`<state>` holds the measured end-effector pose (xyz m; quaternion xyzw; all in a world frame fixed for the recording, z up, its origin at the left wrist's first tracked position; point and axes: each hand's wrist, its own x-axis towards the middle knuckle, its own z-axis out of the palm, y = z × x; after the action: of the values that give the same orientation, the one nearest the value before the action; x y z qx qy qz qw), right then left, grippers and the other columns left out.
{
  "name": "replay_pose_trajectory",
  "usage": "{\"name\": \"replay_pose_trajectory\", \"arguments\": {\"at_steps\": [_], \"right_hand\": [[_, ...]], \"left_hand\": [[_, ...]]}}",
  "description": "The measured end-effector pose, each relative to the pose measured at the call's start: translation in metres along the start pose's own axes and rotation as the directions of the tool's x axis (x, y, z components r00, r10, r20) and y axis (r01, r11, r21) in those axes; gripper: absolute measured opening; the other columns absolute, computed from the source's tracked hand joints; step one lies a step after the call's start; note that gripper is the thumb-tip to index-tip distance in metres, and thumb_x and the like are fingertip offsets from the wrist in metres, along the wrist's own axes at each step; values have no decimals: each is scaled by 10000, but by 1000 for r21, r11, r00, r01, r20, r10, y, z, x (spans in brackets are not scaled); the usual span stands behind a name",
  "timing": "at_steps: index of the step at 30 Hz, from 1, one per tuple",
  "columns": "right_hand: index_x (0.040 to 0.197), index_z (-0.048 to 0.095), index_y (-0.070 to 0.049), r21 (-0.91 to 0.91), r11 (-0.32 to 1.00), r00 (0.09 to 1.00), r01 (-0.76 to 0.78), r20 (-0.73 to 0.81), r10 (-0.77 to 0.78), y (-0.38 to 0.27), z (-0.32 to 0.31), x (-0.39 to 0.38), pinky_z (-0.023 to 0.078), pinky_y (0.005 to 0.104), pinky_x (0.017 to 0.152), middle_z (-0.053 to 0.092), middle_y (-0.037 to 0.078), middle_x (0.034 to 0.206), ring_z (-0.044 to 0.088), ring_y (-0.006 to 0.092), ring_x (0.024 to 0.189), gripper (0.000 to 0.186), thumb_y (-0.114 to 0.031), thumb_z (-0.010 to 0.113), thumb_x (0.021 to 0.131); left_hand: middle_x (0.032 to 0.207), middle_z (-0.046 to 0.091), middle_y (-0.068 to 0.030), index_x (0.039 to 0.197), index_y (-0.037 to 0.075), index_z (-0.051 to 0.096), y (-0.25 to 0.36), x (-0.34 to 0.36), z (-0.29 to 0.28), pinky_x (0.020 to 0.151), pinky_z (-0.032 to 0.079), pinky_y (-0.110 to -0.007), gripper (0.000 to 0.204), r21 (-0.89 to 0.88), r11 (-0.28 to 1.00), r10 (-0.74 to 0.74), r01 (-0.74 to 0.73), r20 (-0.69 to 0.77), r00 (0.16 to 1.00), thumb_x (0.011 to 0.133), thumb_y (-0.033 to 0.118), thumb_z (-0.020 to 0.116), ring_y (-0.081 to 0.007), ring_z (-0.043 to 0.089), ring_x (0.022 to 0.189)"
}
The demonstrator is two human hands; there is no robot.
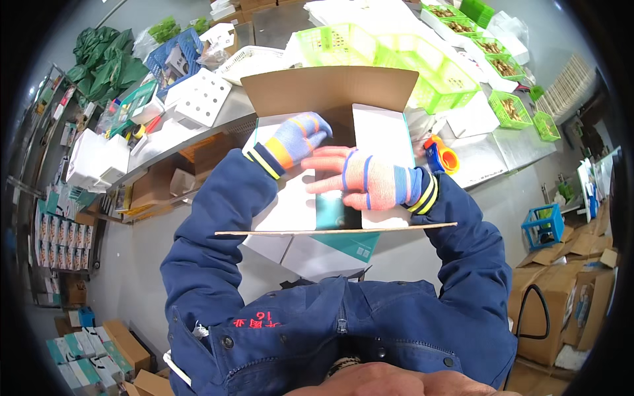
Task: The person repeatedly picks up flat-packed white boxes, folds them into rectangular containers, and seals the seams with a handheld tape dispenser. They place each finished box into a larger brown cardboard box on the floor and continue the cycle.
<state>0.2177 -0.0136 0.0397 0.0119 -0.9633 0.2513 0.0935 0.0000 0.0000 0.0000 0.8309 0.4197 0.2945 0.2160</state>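
The metal counter spans the far side, and at the middle of its near edge sits an open carton, its far flap upright; what bears its base is hidden. The gap between its white left flap and white right flap runs away from the person, toward the counter — and both hands lie across it. The left hand is nearer the counter, fingers curled; whether it grips anything I cannot tell. The right hand is closer to the person, its fingers spread, pointing left and grasping nothing — near the left glove, contact unclear. Below it shows a teal panel.
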Motion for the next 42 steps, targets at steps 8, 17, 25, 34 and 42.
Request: {"name": "replay_pose_trajectory", "arguments": {"at_steps": [8,17,25,34,42], "right_hand": [[1219,516,-181,98,994,996,51,73,-59,28,24,18,318,445,1011,377,115,1365,315,370,1254,607,-62,523,624],[1228,475,32,804,587,995,-96,77,57,-3,-33,-36,266,420,1031,436,210,1295,387,336,1229,654,-436,603,788],[1280,401,49,103,888,540,-448,-761,360,-53,-14,-63,251,354,1034,418,171,1325,357,277,1252,478,-203,394,873],[1270,391,-13,-245,541,551,-804,-650,524,69,49,-89,445,385,823,434,275,1251,536,387,964,488,-272,504,871],[1303,305,88,425,634,236,-645,-679,695,54,51,-78,329,353,982,441,266,1246,417,357,1170,624,-347,454,881]], "left_hand": [[966,602,-188,1072,5,561,21,45,-105,777,456,-390,374,506,851,401,-139,-456,795,753,181,645,-359,567,877],[1275,471,-144,1220,28,476,-17,-81,-56,1008,313,-396,513,-248,966,114,-78,134,984,800,319,515,-350,378,1226],[1381,243,-295,1345,-57,260,-53,-100,-44,1083,130,-517,1046,-978,195,-97,-79,-99,990,740,792,180,-397,221,1304],[1366,340,-198,1301,69,408,6,-67,-38,1022,239,-464,637,533,844,-3,-65,125,992,762,332,622,-422,302,1243],[1400,263,-226,1324,13,346,22,-24,-3,1042,197,-480,771,417,896,61,-153,228,972,689,315,664,-423,244,1274]]}}
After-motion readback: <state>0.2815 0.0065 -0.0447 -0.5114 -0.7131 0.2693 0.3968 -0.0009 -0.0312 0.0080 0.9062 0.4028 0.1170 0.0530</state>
